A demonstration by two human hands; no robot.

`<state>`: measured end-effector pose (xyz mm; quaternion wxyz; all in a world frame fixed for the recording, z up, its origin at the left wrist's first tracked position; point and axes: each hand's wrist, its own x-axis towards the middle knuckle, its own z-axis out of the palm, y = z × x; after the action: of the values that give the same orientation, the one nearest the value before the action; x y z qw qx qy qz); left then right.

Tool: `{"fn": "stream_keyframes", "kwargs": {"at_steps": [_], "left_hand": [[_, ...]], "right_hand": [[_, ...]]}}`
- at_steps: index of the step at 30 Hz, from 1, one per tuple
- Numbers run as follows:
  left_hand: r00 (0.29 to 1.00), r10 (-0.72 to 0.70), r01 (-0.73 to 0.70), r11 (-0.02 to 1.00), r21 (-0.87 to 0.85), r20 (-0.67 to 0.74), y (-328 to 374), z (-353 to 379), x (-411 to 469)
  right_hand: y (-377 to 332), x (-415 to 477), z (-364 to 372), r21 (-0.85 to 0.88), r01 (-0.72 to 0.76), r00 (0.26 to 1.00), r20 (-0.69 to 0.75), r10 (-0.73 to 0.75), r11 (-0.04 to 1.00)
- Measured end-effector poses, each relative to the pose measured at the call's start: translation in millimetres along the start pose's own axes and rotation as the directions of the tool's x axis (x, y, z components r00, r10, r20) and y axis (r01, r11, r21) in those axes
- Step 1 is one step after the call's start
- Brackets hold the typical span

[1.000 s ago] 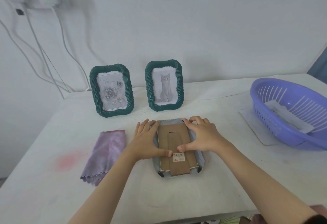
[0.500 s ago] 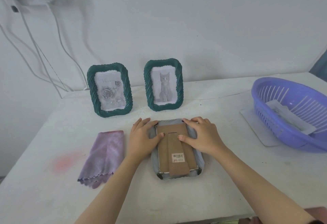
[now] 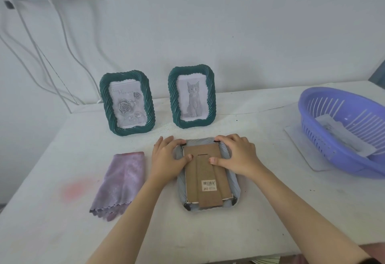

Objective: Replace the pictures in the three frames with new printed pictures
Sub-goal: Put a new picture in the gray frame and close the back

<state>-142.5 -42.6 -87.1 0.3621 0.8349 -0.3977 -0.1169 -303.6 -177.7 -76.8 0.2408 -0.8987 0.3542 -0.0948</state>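
Observation:
A grey-blue picture frame (image 3: 234, 182) lies face down on the table in front of me, its brown cardboard backing (image 3: 206, 172) and folded stand facing up. My left hand (image 3: 166, 158) grips its far left corner, fingertips on the small black tab there and thumb pressed on the backing. At the far right corner my right hand (image 3: 238, 155) does the same. Two dark green frames stand against the wall behind: one holds a rose print (image 3: 127, 105), the other a cat print (image 3: 192, 99).
A folded purple cloth (image 3: 123, 180) lies left of my left hand. A purple plastic basket (image 3: 325, 105) with printed sheets (image 3: 341, 138) inside stands at the right, on a white sheet (image 3: 300, 145). White cables hang down the wall at the left.
Both hands slid up the face-down frame: the thumbs left the middle near the barcode label and now press near the top, with fingertips at the far corners.

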Motion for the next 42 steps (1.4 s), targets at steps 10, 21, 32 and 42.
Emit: {"fn": "stream_keyframes", "kwargs": {"at_steps": [10,21,32,42], "left_hand": [[1.000,-0.024,0.024,1.000,-0.015,0.018,1,0,1],[0.996,0.078,-0.079,0.996,-0.047,-0.031,-5,2,-6],[0.904,0.341,-0.298,0.935,-0.191,0.259,-8,-25,-64],[0.818,0.432,-0.482,0.875,0.042,0.380,-17,-27,-71]], "right_hand": [[-1,0,-2,0.012,0.010,1.000,-0.006,-0.009,1.000],[0,-6,-1,-0.003,0.027,1.000,-0.013,-0.027,1.000],[19,-66,-17,0.241,0.248,0.958,0.081,-0.274,0.938],[22,-77,-28,0.128,0.260,0.922,0.263,-0.286,0.957]]}}
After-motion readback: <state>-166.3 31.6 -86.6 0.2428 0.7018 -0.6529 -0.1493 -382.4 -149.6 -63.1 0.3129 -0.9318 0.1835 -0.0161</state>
